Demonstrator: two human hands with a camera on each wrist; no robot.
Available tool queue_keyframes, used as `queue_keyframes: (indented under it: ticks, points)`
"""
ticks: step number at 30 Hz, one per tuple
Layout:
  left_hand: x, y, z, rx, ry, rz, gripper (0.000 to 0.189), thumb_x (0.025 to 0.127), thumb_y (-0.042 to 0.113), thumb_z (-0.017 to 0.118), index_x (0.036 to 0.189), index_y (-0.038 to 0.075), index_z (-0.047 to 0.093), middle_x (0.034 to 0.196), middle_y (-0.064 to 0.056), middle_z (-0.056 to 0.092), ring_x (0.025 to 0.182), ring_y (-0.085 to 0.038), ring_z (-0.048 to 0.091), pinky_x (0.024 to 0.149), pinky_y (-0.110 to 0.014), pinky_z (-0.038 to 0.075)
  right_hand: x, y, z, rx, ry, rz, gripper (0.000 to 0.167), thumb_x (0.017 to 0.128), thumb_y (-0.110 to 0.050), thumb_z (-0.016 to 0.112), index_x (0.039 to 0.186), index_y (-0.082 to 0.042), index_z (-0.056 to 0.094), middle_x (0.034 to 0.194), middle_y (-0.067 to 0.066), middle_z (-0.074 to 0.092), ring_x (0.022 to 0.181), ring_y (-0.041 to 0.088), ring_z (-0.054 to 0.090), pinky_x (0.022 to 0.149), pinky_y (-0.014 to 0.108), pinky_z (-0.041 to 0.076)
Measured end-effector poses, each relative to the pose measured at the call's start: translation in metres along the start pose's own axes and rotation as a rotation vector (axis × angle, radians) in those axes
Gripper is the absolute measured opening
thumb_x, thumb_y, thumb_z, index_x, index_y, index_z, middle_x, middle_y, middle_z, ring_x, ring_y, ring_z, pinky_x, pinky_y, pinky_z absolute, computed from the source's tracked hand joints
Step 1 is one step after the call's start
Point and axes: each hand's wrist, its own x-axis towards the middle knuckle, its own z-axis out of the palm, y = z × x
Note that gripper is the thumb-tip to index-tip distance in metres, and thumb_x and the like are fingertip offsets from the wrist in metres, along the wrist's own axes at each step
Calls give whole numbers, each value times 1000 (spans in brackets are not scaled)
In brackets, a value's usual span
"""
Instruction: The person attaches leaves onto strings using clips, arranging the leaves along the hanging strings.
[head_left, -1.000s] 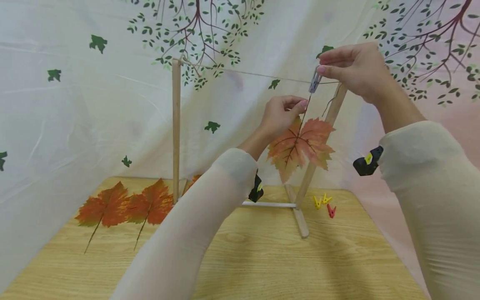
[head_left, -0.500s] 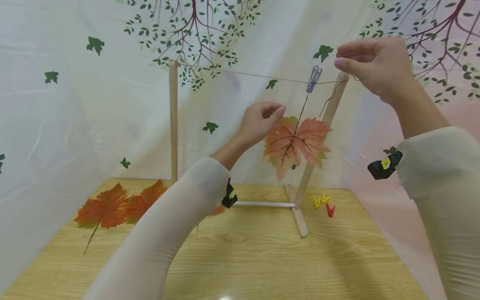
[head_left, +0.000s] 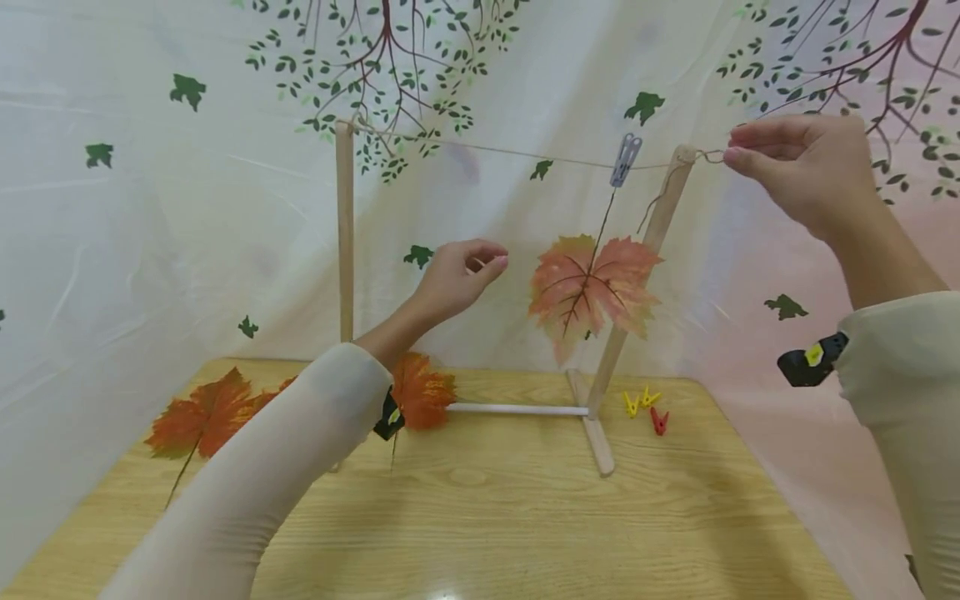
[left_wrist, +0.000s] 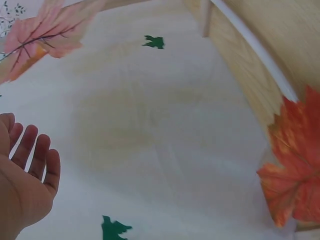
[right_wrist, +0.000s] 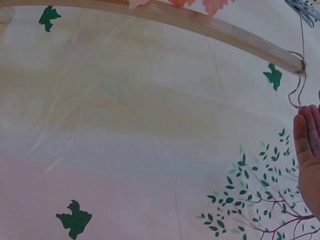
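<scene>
You can read no text, label or number here, though the yellow patch (head_left: 814, 355) on your right wrist camera (head_left: 795, 368) seems too small to judge.

Head pic: soft, fairly even light, w/ a small glare spot at the near edge of the table (head_left: 480, 517) & faint shadows across it. The cloth (head_left: 112, 250) has dull, blurry-edged shade bands. Wrist pics are dimmer, a bit soft on detail; my left hand (left_wrist: 25, 190) looks dark vs. the pale cloth. Rod (left_wrist: 259, 47) & post (right_wrist: 250, 40) bow noticeably (lens warp, obvs).
</scene>
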Motion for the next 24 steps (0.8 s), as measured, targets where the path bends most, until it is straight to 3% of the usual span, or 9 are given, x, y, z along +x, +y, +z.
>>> queue_keyframes:
  ticks: [2, 4, 8, 13, 16, 19, 21, 24]
  points:
    - [-7, -8, -3, 6, -22, -8, 27, 104, 24, 63, 121, 5, 73, 109, -8, 75, 90, -22, 68, 78, -36, 56, -2, 10, -2, -13, 0, 25, 41, 96, -42, 70, 133, -23, 70, 105, -27, 69, 106, -1, 54, 99, 27, 40]
    - [-14, -17, -5, 14, -48, -14, 26, 104, 23, 63, 121, 5, 72, 109, -8, 75, 90, -22, 68, 78, -36, 56, -4, 21, -4, -30, -5, 42, 42, 97, -43, 69, 134, -23, 69, 108, -26, 69, 108, 1, 54, 105, 30, 40]
    - [-30, -32, -8, 33, -103, -22, 26, 104, 21, 62, 122, 4, 72, 110, -9, 74, 92, -23, 68, 80, -37, 57, -10, 44, -2, -60, -31, 95, 48, 96, -49, 67, 138, -24, 66, 116, -22, 69, 117, 7, 54, 115, 45, 38]
    - [-51, -47, -11, 82, -168, -21, 26, 104, 21, 62, 121, 3, 72, 108, -10, 73, 90, -23, 67, 78, -37, 57, -20, 70, 4, -46, -49, 145, 54, 96, -53, 65, 140, -23, 64, 118, -20, 68, 123, 15, 53, 116, 52, 37]
    - [-65, -58, -13, 102, -208, -16, 26, 104, 20, 62, 120, 3, 72, 106, -10, 73, 88, -22, 67, 76, -37, 57, -26, 85, 10, -68, -55, 156, 58, 95, -56, 64, 142, -20, 63, 125, -13, 68, 122, 18, 55, 110, 42, 45]
    - [-80, -69, -14, 111, -250, -27, 25, 104, 19, 62, 120, 2, 72, 106, -10, 73, 88, -21, 67, 77, -37, 57, -32, 100, 18, -109, -63, 148, 64, 95, -58, 62, 141, -14, 62, 130, -3, 68, 114, 16, 60, 91, 22, 53]
    - [-90, -76, -15, 109, -277, -42, 25, 104, 19, 62, 120, 3, 72, 106, -9, 73, 89, -20, 67, 78, -37, 57, -36, 110, 22, -120, -71, 146, 66, 95, -59, 62, 139, -10, 63, 126, -4, 70, 103, 6, 61, 76, 11, 50]
    - [-105, -86, -16, 105, -309, -66, 23, 104, 19, 62, 120, 4, 72, 106, -6, 73, 89, -18, 66, 80, -37, 57, -44, 126, 29, -120, -79, 128, 65, 95, -58, 63, 135, -6, 64, 116, -7, 70, 89, -4, 58, 66, 9, 48]
